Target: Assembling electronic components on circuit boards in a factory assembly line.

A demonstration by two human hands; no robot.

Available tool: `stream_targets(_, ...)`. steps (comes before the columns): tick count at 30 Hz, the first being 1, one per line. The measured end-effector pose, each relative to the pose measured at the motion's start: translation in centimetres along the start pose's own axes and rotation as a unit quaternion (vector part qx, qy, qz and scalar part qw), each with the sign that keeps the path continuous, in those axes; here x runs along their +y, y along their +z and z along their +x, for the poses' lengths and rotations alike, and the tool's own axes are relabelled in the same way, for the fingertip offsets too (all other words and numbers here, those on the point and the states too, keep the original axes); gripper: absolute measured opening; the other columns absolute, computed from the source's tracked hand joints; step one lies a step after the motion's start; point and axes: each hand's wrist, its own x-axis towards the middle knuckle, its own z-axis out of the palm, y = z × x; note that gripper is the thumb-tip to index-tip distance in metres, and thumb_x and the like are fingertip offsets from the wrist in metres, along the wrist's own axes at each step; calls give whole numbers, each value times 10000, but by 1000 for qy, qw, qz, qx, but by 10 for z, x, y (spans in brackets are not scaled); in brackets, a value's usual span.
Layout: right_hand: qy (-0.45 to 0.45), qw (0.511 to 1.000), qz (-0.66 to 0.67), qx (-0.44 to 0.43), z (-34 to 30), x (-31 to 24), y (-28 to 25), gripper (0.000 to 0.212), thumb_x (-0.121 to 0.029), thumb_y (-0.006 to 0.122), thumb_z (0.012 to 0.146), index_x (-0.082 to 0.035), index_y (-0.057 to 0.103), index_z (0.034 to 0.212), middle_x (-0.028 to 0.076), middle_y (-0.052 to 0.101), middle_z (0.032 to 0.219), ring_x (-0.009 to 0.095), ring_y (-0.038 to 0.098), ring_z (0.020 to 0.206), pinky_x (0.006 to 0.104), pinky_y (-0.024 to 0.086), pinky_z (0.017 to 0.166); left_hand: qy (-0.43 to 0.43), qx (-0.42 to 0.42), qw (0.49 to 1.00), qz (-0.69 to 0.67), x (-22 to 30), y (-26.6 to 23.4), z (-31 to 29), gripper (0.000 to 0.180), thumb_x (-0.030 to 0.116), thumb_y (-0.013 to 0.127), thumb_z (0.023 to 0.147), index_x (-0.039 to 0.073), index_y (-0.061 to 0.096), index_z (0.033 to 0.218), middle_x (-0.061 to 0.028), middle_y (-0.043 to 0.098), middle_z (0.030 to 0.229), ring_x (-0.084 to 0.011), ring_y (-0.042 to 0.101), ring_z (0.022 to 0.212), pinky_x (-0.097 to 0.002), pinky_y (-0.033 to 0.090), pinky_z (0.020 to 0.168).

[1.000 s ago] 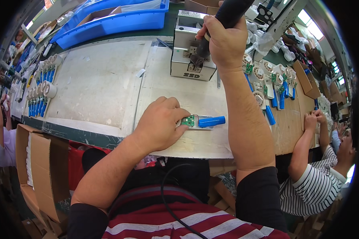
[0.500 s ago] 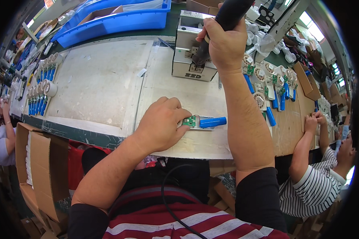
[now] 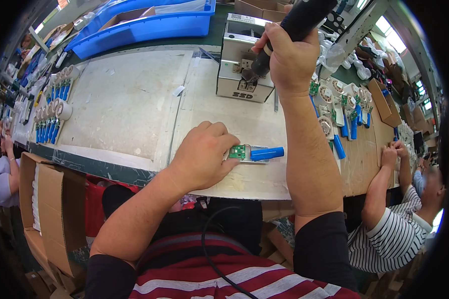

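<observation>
My right hand (image 3: 294,62) is wrapped around a black electric screwdriver (image 3: 304,22). The tool slants down, its lower end at the front of a pale metal screw feeder box (image 3: 257,92); the exact tip is hard to make out. On the bench, my left hand (image 3: 204,155) is closed on the left end of a small housing (image 3: 272,160), thumb and fingers pinching it. A green circuit board (image 3: 238,151) shows just past the fingertips. A blue cylindrical battery (image 3: 267,153) lies to the right of the board; the housing's left end is hidden under my hand.
Fan-like white units with blue batteries (image 3: 351,122) crowd the bench on the right; more assemblies (image 3: 50,122) stand in rows at left. A blue bin (image 3: 149,27) sits at the back. A striped-shirt person (image 3: 389,234) works at right, another person (image 3: 5,174) at far left.
My right hand and the screwdriver have shifted slightly right, with the tool's lower end still at the feeder. My left hand and the housing have stayed practically in place.
</observation>
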Motion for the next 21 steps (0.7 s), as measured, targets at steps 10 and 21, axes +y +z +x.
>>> stream_targets(10,-40,992,106,-54,-51,-62,1,532,-52,666,1004,60,463,1482,114,660,888,239,703,695,440,647,670,-141,177,949,-221,-1,-21,7,467,183,899,881,-4,751,1282,-142,763,1159,-229,730,1071,-360,579,951)
stream_targets(21,-21,985,155,-68,-87,-99,18,577,-111,635,1026,20,427,1549,90,631,878,217,687,737,442,637,706,-165,180,899,-363,26,-34,-19,126,89,836,969,-5,815,1050,-48,794,915,-110,701,854,-281,552,764)
